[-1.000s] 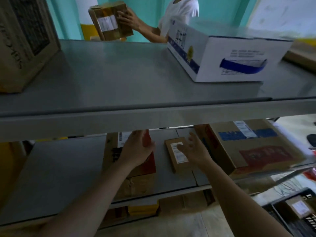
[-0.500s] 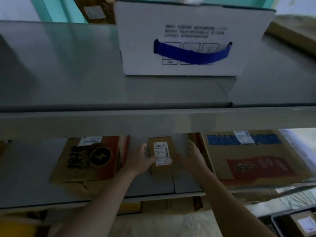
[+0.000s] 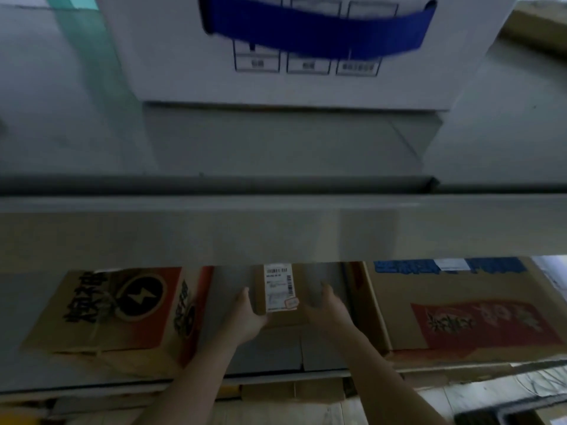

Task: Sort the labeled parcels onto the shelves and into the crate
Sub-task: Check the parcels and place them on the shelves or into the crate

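A small brown parcel (image 3: 260, 299) with a white barcode label lies flat on the grey middle shelf (image 3: 270, 351), its far end under the lip of the upper shelf. My left hand (image 3: 245, 317) presses against its left side, fingers pointing forward and thumb over the near left corner. My right hand (image 3: 329, 308) flanks its right side with the fingers straight, touching or just beside the edge. The parcel sits in the gap between two bigger boxes.
A brown box with a red panel and lightning logo (image 3: 116, 311) lies left of the gap, a large brown box with red print (image 3: 475, 317) to the right. On the upper shelf (image 3: 276, 225) stands a white box with a blue band (image 3: 306, 56). A dark crate corner (image 3: 506, 415) shows bottom right.
The small parcel was turned lengthwise and slid deeper into the shelf between my hands. My view has moved closer and lower, so the white box now fills the top.
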`<state>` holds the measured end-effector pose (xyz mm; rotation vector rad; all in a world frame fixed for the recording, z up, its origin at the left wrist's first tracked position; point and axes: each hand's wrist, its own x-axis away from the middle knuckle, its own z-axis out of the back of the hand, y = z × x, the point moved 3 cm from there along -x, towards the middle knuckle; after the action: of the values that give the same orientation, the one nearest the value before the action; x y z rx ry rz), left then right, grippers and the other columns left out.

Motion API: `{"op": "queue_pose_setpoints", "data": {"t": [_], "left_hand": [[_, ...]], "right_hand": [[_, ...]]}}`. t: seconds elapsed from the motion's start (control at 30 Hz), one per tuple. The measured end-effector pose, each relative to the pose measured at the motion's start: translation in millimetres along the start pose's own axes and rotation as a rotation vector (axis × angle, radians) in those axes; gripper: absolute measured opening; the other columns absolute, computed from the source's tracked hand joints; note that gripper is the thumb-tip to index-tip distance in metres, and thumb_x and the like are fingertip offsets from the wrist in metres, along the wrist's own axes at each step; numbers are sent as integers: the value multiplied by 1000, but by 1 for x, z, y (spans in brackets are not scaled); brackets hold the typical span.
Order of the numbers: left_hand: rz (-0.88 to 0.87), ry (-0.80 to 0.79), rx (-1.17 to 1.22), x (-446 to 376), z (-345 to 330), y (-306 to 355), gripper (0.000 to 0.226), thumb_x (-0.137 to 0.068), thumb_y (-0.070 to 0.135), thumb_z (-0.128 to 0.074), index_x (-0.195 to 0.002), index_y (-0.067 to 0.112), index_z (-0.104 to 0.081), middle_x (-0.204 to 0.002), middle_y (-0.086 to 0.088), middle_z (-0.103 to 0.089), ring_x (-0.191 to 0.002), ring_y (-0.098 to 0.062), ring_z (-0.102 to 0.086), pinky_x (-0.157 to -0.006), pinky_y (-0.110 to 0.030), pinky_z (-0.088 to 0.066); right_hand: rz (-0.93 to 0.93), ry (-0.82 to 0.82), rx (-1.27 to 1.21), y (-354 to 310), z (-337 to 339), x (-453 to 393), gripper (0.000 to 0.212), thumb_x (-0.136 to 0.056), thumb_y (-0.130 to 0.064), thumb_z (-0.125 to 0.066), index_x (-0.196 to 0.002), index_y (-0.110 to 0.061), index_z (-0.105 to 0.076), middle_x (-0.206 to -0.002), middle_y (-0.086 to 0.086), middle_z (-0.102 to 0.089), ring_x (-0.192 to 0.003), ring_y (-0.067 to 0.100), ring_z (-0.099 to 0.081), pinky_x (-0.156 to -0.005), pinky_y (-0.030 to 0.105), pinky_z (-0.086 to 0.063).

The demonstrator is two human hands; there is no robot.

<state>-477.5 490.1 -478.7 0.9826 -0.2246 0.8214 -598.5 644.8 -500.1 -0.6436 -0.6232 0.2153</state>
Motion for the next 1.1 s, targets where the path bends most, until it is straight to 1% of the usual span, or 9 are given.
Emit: {"op": "queue_pose_setpoints", "data": {"t": [0.17,0.27,0.37,0.47,0.53,0.63,0.77,0.93,1.1], "left_hand": [[-41,-19,49,-23,-22,-23,71,-86,25,-75,-146,22,-37,-139,0,-56,-126,-17,-54,-99,-31,-46],[-55,-19,59,-36,-32,-33,55,-89,21,-72,-137,28,-45,-122,9,-60,-120,-13,-57,-89,-25,-44],[-69,10,48,-45,-36,-38,45,-88,22,-72,-124,35,-49,-106,18,-56,-109,-6,-58,-85,-23,-43],[-68,28,31,-52,-40,-43,45,-86,23,-74,-121,40,-50,-113,15,-60,-109,-6,-58,-93,-31,-50],[-85,39,19,-50,-40,-41,47,-85,23,-74,-117,44,-48,-112,14,-60,-109,-6,-59,-91,-30,-51],[-107,36,10,-45,-35,-37,51,-84,22,-76,-118,43,-45,-109,17,-57,-106,-3,-56,-78,-18,-43],[-109,53,0,-40,-24,-36,70,-77,26,-82,-135,34,-44,-128,11,-59,-120,-11,-58,-97,-39,-52],[-161,-5,-10,6,4,-3,85,-87,19,-74,-154,18,-22,-145,2,-49,-135,-17,-46,-99,-25,-36],[-289,27,-11,46,42,28,81,-83,28,-78,-149,26,-32,-139,9,-51,-131,-12,-50,-98,-21,-42]], "right_hand": [[-18,-26,-73,6,-26,-19,89,-91,-39,-71,-159,-22,-15,-150,8,-45,-131,25,-51,-100,39,-47],[11,-36,-134,9,-37,-25,95,-90,-34,-73,-160,-25,-10,-158,5,-35,-139,26,-43,-106,42,-43],[45,-5,-101,17,-44,-33,85,-88,-32,-74,-156,-27,-24,-147,1,-48,-130,20,-52,-105,41,-48],[77,-15,-40,23,-48,-41,56,-85,-25,-78,-132,-31,-49,-122,-10,-58,-114,11,-59,-95,33,-52],[84,-33,-11,27,-49,-42,48,-83,-24,-79,-120,-35,-51,-115,-14,-60,-109,8,-61,-87,27,-51],[85,-37,-5,23,-48,-40,57,-78,-26,-83,-124,-34,-50,-120,-11,-59,-109,9,-59,-91,31,-54],[89,-69,-7,14,-34,-28,53,-81,-22,-82,-124,-29,-50,-108,-13,-60,-90,-2,-56,-74,16,-49],[139,-13,-10,-8,-4,-2,83,-72,-29,-89,-140,-23,-42,-126,-7,-56,-106,9,-58,-88,28,-53],[308,-7,-10,-37,33,30,115,-55,-59,-86,-151,-28,-31,-143,-6,-49,-127,15,-55,-103,40,-53]]}}
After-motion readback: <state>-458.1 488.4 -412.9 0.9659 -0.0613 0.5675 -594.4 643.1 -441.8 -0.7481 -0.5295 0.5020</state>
